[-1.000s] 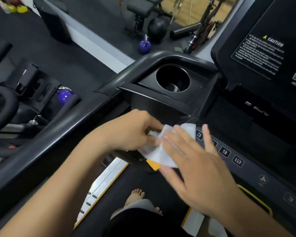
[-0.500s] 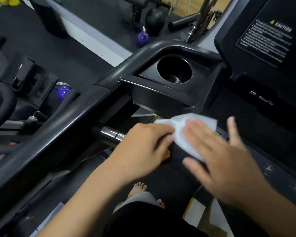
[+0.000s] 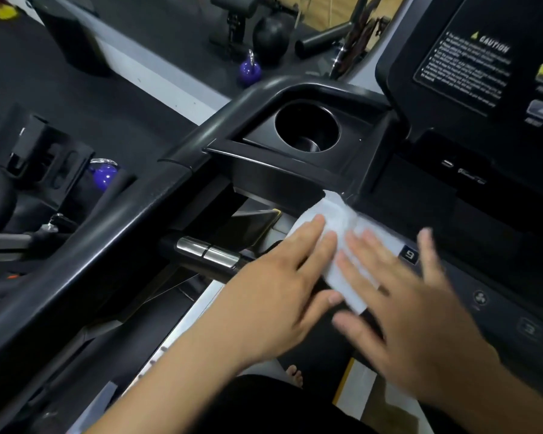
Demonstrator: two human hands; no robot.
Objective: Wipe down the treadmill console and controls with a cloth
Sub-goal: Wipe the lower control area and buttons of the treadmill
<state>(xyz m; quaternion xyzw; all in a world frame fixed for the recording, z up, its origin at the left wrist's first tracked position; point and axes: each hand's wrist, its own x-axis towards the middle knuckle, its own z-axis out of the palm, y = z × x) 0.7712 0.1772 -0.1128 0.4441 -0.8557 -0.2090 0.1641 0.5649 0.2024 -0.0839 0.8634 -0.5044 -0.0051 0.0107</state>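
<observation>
A white cloth [image 3: 342, 220] lies spread flat on the left end of the black treadmill console [image 3: 489, 233], over the button strip. My left hand [image 3: 282, 292] rests on the cloth's left edge with straight fingers. My right hand [image 3: 402, 308] presses flat on the cloth's right part, fingers spread and slightly blurred. A button marked 9 [image 3: 409, 254] shows just right of the cloth; a fan button [image 3: 480, 298] lies further down the strip. Other buttons are hidden under cloth and hands.
A round cup holder [image 3: 306, 126] sits above the cloth. The caution label [image 3: 470, 67] is on the upright display at the top right. A chrome-banded grip [image 3: 207, 253] juts left of my left hand, below the long black handrail [image 3: 107, 233]. Purple kettlebells [image 3: 250, 70] stand on the floor.
My left hand uncurled from pinching the cloth to lying flat on it. The cloth has spread out and shifted up the console. My right hand keeps sliding over it.
</observation>
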